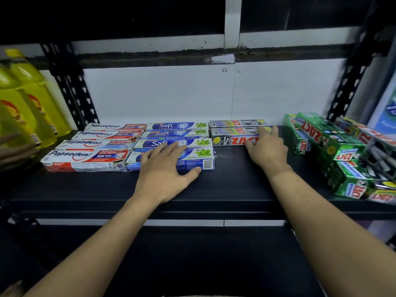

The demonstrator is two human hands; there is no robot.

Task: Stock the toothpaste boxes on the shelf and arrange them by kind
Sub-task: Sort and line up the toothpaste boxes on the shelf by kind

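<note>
On the black shelf [231, 183] lie three columns of toothpaste boxes: several red-and-white Pepsodent boxes [85, 160] at the left, several blue Safi boxes [194, 160] in the middle, and three silver Zact boxes [234, 140] to their right. My left hand [165, 168] lies flat, fingers spread, on the front Safi box, thumb at its front edge. My right hand [266, 147] rests on the right end of the front silver Zact box, fingers reaching onto the box behind. A loose heap of green Zact boxes [325, 138] mixed with silver ones sits at the right.
Yellow bottles [27, 108] stand on the neighbouring shelf at the left, beyond a black perforated upright [70, 86]. Another upright [351, 78] rises at the right. A white back panel [171, 93] closes the shelf. Bare shelf surface lies in front of the silver Zact boxes.
</note>
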